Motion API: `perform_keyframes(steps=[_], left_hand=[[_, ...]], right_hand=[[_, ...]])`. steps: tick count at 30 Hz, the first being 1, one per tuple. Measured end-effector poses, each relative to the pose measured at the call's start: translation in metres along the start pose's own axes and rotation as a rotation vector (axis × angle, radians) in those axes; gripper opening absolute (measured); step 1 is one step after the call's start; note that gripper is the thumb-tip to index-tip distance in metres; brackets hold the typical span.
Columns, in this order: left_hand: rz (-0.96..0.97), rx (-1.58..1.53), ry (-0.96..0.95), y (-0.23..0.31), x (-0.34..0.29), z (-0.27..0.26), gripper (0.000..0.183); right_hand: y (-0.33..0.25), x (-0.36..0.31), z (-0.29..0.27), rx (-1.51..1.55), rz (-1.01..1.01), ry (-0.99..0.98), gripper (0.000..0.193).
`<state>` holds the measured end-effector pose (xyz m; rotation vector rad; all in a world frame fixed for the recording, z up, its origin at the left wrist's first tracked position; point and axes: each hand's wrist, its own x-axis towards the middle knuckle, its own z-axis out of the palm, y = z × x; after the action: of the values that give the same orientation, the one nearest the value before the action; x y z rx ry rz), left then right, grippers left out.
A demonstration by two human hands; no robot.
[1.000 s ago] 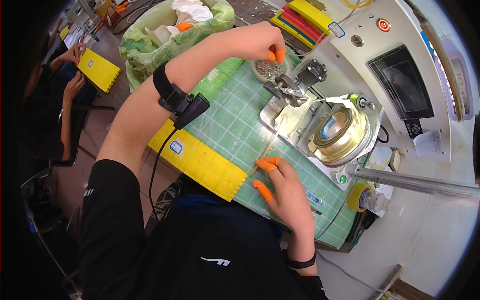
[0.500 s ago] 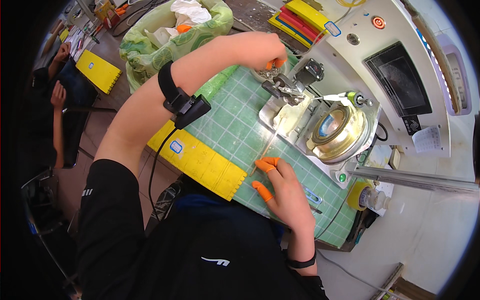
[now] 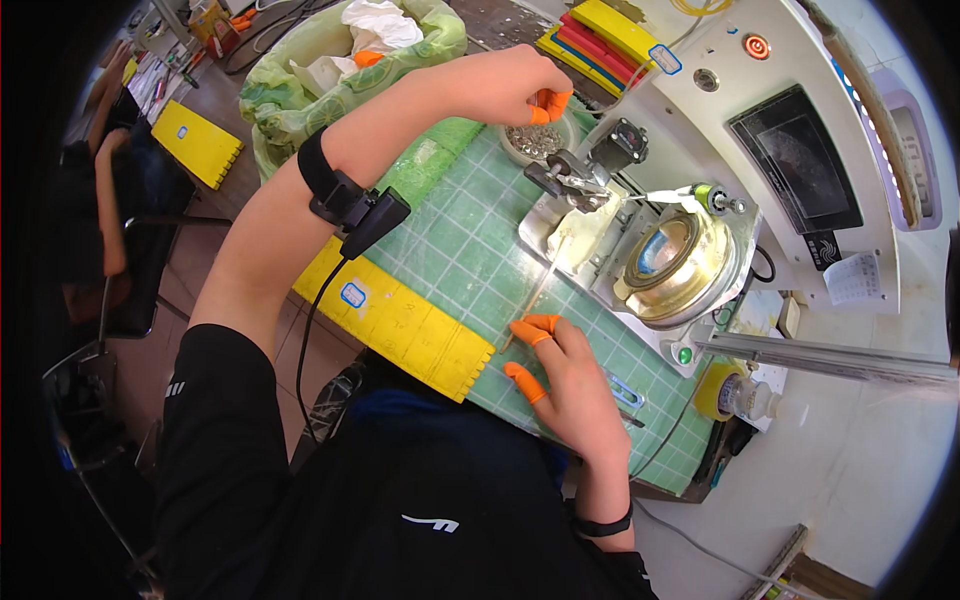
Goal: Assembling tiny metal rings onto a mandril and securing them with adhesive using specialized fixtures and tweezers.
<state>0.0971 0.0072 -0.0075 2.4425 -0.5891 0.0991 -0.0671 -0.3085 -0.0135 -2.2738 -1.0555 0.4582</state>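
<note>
Wooden workbench under green gridded cutting mat, bowl of metal bits near left hand, yellow toothed strip and blue tool flanking right hand

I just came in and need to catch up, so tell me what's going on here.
A person is working at a green gridded mat. Their left hand is at the far rim of a bowl of small metal pieces; whether it holds one can't be seen. The right hand is at the near end of a thin stick, thumb and forefinger apart.
</note>
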Motion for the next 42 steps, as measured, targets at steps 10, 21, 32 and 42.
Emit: perform_keyframes(steps=[10, 21, 32, 42], left_hand=[[0.001, -0.09, 0.023, 0.003, -0.002, -0.003, 0.009], [-0.059, -0.158, 0.063, 0.001, -0.001, -0.005, 0.019], [0.115, -0.533, 0.222, 0.129, -0.096, -0.004, 0.025], [0.141, -0.165, 0.274, 0.165, -0.12, -0.005, 0.034]], right_hand=[[0.0, 0.001, 0.0, -0.002, 0.002, -0.002, 0.041], [-0.001, -0.001, -0.001, 0.01, 0.017, -0.007, 0.041], [-0.011, -0.007, -0.04, 0.203, -0.052, 0.291, 0.032], [-0.029, 0.018, -0.04, 0.652, -0.241, 0.559, 0.032]])
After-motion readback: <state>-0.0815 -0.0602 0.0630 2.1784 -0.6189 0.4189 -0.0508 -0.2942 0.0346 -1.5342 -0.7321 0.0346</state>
